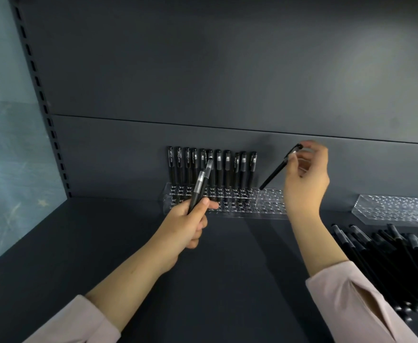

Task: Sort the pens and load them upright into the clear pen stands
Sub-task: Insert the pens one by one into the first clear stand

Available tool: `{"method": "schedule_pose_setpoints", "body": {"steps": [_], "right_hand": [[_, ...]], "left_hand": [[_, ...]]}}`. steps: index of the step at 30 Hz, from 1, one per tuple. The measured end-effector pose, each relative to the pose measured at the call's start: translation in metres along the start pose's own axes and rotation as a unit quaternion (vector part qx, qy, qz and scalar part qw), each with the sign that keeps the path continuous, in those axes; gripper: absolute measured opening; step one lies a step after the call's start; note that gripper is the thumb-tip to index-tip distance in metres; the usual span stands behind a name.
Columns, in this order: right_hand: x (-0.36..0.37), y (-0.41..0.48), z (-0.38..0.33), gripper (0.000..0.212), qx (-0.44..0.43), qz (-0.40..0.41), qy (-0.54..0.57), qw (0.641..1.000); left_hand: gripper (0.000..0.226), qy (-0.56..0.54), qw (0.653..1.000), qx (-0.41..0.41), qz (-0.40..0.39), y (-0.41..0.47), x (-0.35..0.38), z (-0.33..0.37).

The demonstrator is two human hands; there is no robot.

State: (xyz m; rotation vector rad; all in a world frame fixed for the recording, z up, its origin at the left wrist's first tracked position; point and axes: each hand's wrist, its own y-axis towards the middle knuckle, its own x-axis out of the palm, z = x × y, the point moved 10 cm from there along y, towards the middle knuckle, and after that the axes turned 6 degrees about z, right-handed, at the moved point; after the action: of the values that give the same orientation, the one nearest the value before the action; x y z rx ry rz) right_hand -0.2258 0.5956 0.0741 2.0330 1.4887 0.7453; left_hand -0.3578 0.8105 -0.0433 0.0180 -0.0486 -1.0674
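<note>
A clear pen stand [250,209] sits at the back of the dark shelf. Several black pens [219,169] stand upright in its back row. My right hand [306,179] pinches the cap end of a tilted black pen [276,172]; the pen's tip rests at the stand's back row, just right of the upright pens. My left hand [185,224] grips two black pens [200,186] in front of the stand, their clear-banded caps pointing up. A second clear stand [398,209] lies at the right with no pens in it.
A heap of loose black pens [396,263] lies on the shelf at the right, in front of the second stand. The shelf's dark back panel [227,95] rises behind the stands. A slotted upright [44,105] and a bluish side wall stand at the left.
</note>
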Motion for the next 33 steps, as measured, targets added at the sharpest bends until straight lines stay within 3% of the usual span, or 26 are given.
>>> {"method": "schedule_pose_setpoints", "body": {"steps": [15, 24, 30, 33], "right_hand": [[0.024, -0.005, -0.008, 0.023, -0.057, -0.086, -0.053, 0.993], [0.047, -0.019, 0.014, 0.037, -0.079, -0.217, -0.234, 0.944], [0.039, -0.018, -0.015, 0.03, -0.099, -0.157, -0.157, 0.97], [0.059, -0.032, -0.018, 0.015, 0.003, -0.245, -0.052, 0.968]], "left_hand": [[0.029, 0.021, 1.0, 0.001, -0.013, -0.003, 0.002, 0.003], [0.027, 0.006, 1.0, 0.004, -0.015, -0.002, 0.003, 0.004], [0.028, -0.009, 0.999, 0.01, -0.039, -0.003, 0.007, 0.008], [0.028, -0.009, 0.999, 0.009, -0.052, -0.005, 0.012, 0.008]]}}
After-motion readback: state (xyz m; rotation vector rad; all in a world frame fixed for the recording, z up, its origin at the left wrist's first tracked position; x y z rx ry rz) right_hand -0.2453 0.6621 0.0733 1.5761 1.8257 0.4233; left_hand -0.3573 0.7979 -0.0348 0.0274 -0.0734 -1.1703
